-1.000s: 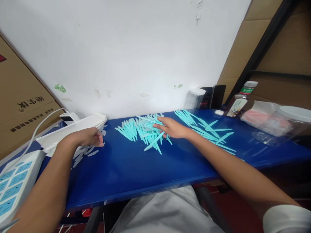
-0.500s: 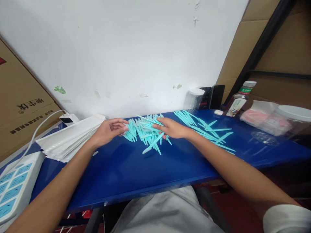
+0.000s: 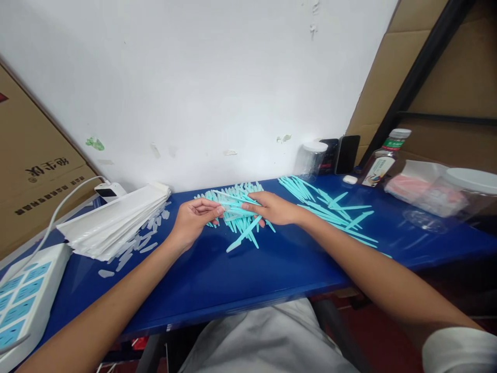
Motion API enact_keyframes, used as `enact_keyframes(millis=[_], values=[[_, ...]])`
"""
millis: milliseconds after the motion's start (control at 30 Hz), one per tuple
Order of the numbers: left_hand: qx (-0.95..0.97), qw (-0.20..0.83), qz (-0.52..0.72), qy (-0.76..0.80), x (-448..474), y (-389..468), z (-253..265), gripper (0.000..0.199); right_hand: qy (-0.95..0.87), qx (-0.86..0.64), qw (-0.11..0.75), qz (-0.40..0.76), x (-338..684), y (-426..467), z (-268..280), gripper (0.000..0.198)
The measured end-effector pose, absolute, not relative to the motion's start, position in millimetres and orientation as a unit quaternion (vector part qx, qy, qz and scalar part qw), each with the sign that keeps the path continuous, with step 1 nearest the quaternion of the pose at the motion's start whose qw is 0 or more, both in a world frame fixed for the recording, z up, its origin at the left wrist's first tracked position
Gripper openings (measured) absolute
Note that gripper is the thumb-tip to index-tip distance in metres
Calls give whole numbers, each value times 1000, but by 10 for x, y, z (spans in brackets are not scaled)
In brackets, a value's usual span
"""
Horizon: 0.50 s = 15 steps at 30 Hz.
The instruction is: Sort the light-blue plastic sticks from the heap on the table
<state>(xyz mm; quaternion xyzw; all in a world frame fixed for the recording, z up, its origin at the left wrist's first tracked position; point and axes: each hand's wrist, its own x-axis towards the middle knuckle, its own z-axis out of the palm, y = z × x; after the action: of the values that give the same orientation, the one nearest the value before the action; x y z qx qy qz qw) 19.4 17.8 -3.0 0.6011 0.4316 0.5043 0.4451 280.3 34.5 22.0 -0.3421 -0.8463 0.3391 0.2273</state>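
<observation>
My right hand [image 3: 274, 207] is closed around several slim turquoise plastic sticks with blade-shaped ends, which look like eyebrow razors [image 3: 244, 238]. Their tips point left and toward me. Thumb and fingertips of my left hand [image 3: 198, 220] are pinched together at the left ends of these razors, on what appears to be a small translucent blade cap, mostly hidden by the fingers. Beneath and behind both hands lies a heap of razors with pale translucent ends [image 3: 248, 187]. More turquoise razors [image 3: 330, 210] are spread loosely right of my right wrist.
Loose translucent caps [image 3: 143, 241] lie beside a stack of white sleeves [image 3: 116, 217] at the left. A power strip [image 3: 31, 290] fills the near left corner. Clear jars [image 3: 312, 158], phones [image 3: 347, 154] and a bottle [image 3: 384, 158] stand at the right back, before the wall.
My left hand has moved right, from beside the heap to the ends of the razors in my right hand. The caps by the white sleeves have come into view. My right hand stays nearly still.
</observation>
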Motion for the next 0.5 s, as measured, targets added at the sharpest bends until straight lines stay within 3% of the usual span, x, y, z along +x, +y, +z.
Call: enact_keyframes(millis=[500], values=[[616,402,507,449,144,197,-15,38,-840,-346,237,345,2820,349,212,45]])
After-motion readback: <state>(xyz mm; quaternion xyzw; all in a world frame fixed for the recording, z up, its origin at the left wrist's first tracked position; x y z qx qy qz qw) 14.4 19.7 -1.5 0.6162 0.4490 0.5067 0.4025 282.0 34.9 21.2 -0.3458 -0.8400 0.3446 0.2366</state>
